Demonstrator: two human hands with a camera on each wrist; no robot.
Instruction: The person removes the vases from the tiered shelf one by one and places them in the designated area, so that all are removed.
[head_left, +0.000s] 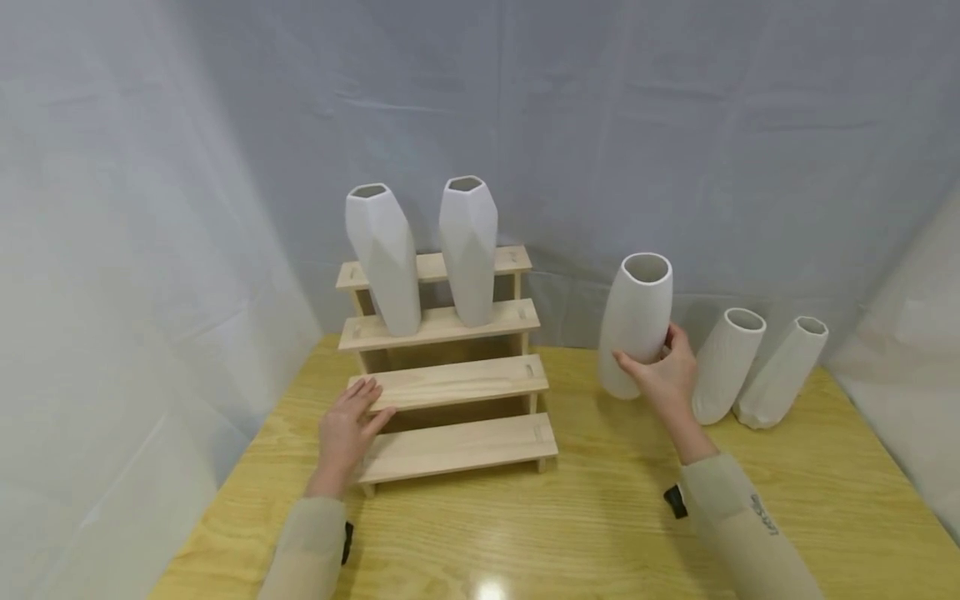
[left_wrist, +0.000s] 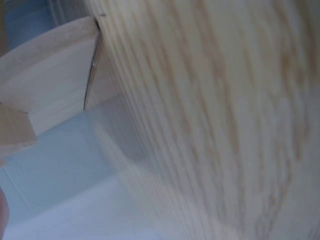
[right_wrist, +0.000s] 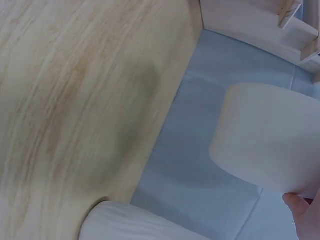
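My right hand (head_left: pixel 667 375) grips a smooth white vase (head_left: pixel 636 321) low on its body, thumb in front. In the right wrist view the base of that vase (right_wrist: pixel 270 135) hangs above the table, with a shadow on the wood below. On the left, my left hand (head_left: pixel 348 429) rests its fingertips on the left end of a tiered wooden stand (head_left: pixel 457 383), at the second step from the front. Two faceted white vases, one on the left (head_left: pixel 386 258) and one on the right (head_left: pixel 468 250), stand on an upper step.
Two ribbed white vases, the nearer (head_left: pixel 727 367) and the farther right (head_left: pixel 783 375), stand right of my right hand. The wooden table (head_left: pixel 600 517) reaches back to a grey cloth backdrop (head_left: pixel 637 150). Pale cloth (head_left: pixel 112 333) hangs along the left side.
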